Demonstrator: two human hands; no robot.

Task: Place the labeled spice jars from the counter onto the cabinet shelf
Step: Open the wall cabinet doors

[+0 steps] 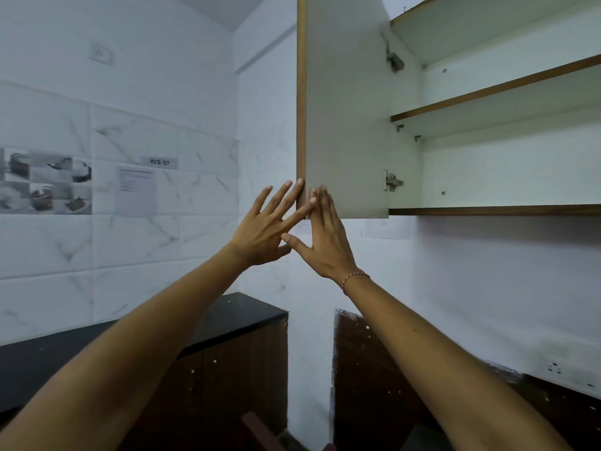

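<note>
A wall cabinet hangs at upper right with its door [344,109] swung wide, showing bare white shelves [487,92]. Both my arms reach up to the door's lower outer corner. My left hand [263,229] has its fingers spread, fingertips touching the door's brown edge. My right hand [325,239], a red thread on its wrist, lies flat against the door's inner face near the same corner. Neither hand holds anything. No spice jars are in view.
A black counter [240,310] over dark wooden doors runs along the tiled left wall, which carries a "WS 07" label [159,162] and a paper sheet [136,192]. A second dark counter edge [553,382] lies at lower right, with a wall socket [554,368] above it.
</note>
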